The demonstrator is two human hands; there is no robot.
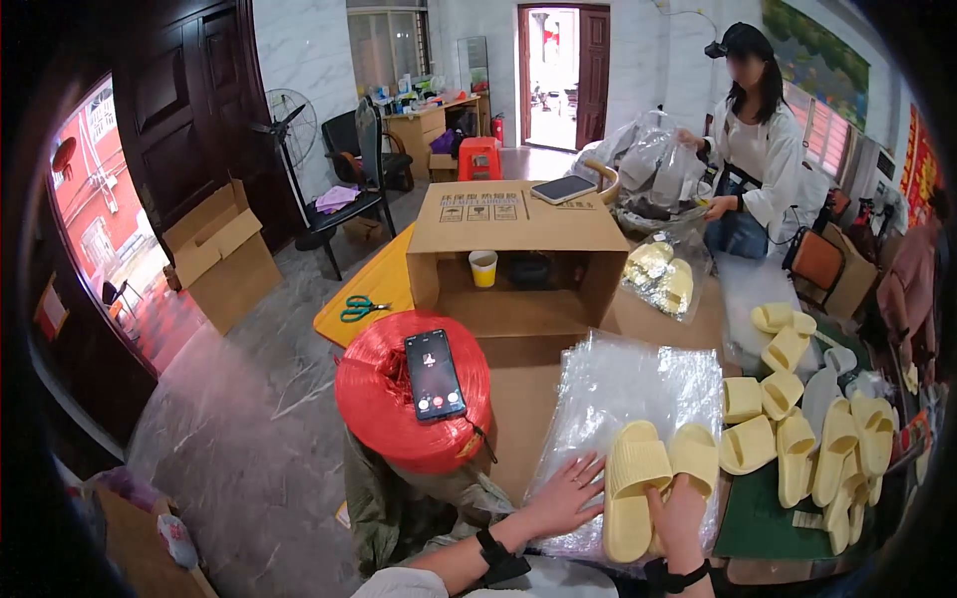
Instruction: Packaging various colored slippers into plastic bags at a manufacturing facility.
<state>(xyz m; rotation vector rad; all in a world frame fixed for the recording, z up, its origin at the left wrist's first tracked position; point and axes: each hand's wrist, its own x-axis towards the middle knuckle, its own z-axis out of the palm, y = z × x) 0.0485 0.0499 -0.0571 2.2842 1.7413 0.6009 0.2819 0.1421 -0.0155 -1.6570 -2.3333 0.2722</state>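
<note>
Pale yellow foam, by the look of it, is making up the pair of slippers (pixel 638 466) lying at the lower centre-right of the frame, on a stack of clear plastic bags (pixel 620 371). Their long axes are running nearly up and down the frame, toes pointing toward the top, side by side and close together.

The right hand (pixel 682 510) is the nearer one: it is coming up from the lower edge and reaching into the foot openings, thumb at the left slipper and fingers under the strap of the right one, so it appears to be grasping the pair by the inner edges. The fingertips are hiding beneath the strap.

The left hand (pixel 568 495) is lying flat and spread on the bags, holding nothing, with the pair directly to its right. Its fingertips are pointing toward the left slipper's outer edge and ending just beside it; whether they are touching, I cannot tell.

More yellow slippers (pixel 748 446) are lying at the right of the frame, while a red twine roll (pixel 361 374) bearing a phone (pixel 435 373) is sitting left of centre.
</note>
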